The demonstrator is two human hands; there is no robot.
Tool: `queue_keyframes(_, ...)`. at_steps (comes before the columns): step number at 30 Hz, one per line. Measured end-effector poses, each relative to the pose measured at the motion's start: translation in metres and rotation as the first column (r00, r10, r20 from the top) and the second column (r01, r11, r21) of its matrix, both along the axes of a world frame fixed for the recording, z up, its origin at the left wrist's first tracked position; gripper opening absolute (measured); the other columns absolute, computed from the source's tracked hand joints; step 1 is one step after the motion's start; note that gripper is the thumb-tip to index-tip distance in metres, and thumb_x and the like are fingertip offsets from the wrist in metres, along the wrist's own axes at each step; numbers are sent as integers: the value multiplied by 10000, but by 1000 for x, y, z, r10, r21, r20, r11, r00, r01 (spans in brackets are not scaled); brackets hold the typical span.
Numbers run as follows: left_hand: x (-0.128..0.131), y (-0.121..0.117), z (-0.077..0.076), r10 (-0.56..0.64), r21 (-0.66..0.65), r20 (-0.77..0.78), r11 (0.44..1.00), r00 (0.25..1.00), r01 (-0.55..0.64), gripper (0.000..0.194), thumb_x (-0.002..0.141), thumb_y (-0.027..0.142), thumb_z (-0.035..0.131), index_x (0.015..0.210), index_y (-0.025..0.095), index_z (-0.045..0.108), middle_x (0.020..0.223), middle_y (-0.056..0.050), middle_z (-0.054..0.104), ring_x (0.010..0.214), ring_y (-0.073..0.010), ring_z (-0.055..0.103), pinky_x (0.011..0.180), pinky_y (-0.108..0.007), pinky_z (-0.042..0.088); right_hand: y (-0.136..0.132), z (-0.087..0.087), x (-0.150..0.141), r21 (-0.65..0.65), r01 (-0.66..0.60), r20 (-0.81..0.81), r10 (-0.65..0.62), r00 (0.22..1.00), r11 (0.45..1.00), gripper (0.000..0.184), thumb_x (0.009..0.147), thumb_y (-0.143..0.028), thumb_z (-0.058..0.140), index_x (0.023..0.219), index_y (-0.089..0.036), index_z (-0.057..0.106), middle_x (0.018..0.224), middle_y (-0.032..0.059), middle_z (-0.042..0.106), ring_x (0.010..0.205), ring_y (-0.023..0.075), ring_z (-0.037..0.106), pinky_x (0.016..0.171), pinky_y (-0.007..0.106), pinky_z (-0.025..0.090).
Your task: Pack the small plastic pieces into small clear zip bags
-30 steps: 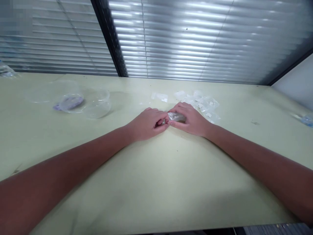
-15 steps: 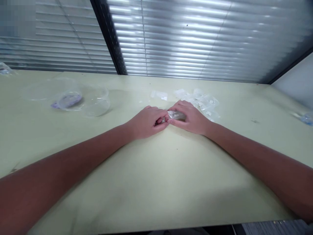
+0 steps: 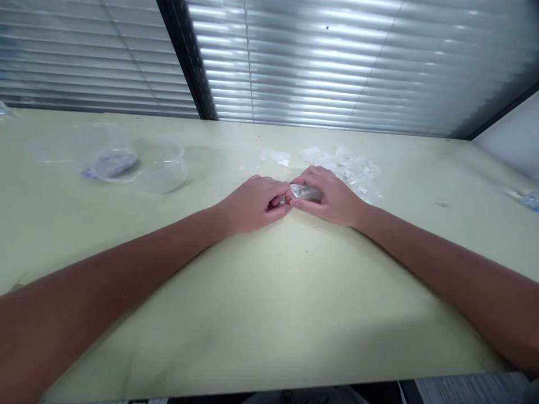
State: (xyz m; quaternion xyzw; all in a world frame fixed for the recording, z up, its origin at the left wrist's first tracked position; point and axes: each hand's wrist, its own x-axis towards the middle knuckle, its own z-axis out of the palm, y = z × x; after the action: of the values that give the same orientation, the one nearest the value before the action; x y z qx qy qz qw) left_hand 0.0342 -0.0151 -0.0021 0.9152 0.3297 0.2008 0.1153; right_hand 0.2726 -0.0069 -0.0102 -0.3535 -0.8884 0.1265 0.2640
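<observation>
Both hands meet over the middle of the pale table (image 3: pixel 269 292). My right hand (image 3: pixel 330 196) is closed around a small clear plastic packet (image 3: pixel 306 192), thumb on the near side and fingers on the far side. What the packet contains cannot be made out. My left hand (image 3: pixel 259 203) has its fingers curled in and pinched at the packet's left end, touching the right fingertips. Its fingers partly hide that end. Just beyond my right hand lies a loose pile of clear plastic bags with white bits (image 3: pixel 356 168).
A flat clear-and-white piece (image 3: pixel 275 156) lies behind the hands. At the left are clear round plastic containers (image 3: pixel 162 174) and a purple item (image 3: pixel 112 164). A clear-blue plastic thing (image 3: pixel 531 201) sits at the right edge. Window blinds (image 3: pixel 303 67) rise behind the table.
The view has tilted slightly, so the table appears a little higher. Both hands keep the same grip on the packet; hardly anything else differs.
</observation>
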Motion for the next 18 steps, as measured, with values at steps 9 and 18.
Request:
queue_keyframes(9,-1,0,-1,5,-3,6,1000,1000,-5,159,967,286,557,832,211,594,655,48,514,661,-139,519,755,-290,367,1,-1,0,4,-3,-6,3,1000,1000,273,956,-491,669,1138,-288,683,1010,52,650,977,259,605,959,453,441)
queue_keyframes(18,-2,0,-1,16,-19,5,1000,1000,-15,179,977,311,544,836,213,594,660,47,524,665,-142,527,782,-301,382,1,-1,-1,1,-3,-14,3,1000,1000,279,963,-492,658,1148,-283,677,1009,50,650,981,251,604,979,446,437)
